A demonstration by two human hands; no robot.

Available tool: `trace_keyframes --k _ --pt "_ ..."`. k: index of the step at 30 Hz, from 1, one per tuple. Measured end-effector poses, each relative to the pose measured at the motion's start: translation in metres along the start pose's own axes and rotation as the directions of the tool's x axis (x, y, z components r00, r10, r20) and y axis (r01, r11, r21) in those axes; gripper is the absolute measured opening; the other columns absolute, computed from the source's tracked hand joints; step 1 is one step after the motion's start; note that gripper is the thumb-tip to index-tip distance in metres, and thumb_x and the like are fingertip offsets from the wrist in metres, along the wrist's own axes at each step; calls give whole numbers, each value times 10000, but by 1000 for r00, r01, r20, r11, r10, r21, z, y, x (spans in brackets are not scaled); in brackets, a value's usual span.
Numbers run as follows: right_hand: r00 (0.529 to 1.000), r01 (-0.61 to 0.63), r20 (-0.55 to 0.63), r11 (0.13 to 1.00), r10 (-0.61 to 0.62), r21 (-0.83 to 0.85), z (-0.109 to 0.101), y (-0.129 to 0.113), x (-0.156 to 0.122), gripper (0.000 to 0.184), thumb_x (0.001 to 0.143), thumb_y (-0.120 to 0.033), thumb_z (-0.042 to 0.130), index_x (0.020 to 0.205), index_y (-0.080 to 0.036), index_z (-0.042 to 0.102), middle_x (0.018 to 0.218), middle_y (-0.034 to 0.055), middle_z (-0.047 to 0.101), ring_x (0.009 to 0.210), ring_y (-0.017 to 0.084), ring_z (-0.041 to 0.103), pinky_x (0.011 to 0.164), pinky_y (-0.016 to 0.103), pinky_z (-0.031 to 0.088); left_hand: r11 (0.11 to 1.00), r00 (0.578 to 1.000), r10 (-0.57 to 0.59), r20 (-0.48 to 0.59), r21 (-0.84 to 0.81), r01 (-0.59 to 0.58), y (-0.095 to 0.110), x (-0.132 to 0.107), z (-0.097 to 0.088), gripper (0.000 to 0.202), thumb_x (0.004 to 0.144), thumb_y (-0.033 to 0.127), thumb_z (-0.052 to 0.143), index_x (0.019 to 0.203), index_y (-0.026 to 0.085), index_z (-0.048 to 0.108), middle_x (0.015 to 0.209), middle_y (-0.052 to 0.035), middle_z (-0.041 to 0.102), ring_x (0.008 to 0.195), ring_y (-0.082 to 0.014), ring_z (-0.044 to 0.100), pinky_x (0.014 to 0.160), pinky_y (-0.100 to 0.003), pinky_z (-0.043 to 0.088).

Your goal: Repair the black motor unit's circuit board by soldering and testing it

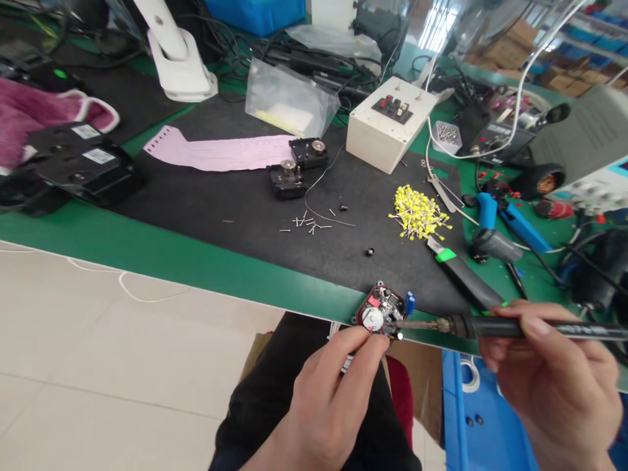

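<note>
The right hand point(554, 369) grasps a soldering iron point(495, 326) around its black handle, thumb on top. The iron's long axis lies almost level across the view, with the slim metal tip pointing left and the handle end running out to the right. That tip meets a small circuit unit point(387, 302) at the near edge of the green tabletop point(206, 245), in front of the person's lap.

The left hand point(336, 386) reaches up from below, its fingertips closed in a pinch on the unit's near side, just under a round white disc point(373, 318). The unit has a dark, angular case with a reddish rim, packed with shiny metal parts; a glossy blue component point(410, 302) juts from its right side.

Beyond, a matte black mat point(220, 203) carries loose, thin metal pins point(309, 224), a heap of yellow-headed pieces point(417, 212) with metal stems, a flat-bladed knife point(464, 278) slanting down to the right, a ribbon-like pink strip point(220, 152) and a boxy cream case point(387, 124).
</note>
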State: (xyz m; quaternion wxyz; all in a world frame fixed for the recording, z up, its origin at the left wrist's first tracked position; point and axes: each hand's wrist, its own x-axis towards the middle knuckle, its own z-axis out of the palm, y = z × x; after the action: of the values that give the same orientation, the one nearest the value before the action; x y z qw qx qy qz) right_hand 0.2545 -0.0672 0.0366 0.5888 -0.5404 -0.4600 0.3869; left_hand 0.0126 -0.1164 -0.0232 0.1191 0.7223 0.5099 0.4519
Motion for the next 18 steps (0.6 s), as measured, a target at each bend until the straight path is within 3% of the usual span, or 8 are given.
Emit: trace_keyframes --k 5,18 --pt "1000 -25 16 1000 26 -9 3 0 0 103 873 -222 717 925 -179 794 722 73 674 483 184 606 420 275 462 1000 1000 -4 -7 -19 4 0 2 0 426 903 -11 727 1295 155 706 1190 -84 721 1084 -142 718 999 -226 583" --pt "999 -40 -8 999 40 -11 5 1 -1 112 847 -239 750 918 -169 802 774 82 696 485 174 602 416 282 469 1000 1000 -13 -6 -4 13 0 0 1 389 938 21 686 1294 178 698 1175 -94 732 1056 -167 734 953 -243 607"
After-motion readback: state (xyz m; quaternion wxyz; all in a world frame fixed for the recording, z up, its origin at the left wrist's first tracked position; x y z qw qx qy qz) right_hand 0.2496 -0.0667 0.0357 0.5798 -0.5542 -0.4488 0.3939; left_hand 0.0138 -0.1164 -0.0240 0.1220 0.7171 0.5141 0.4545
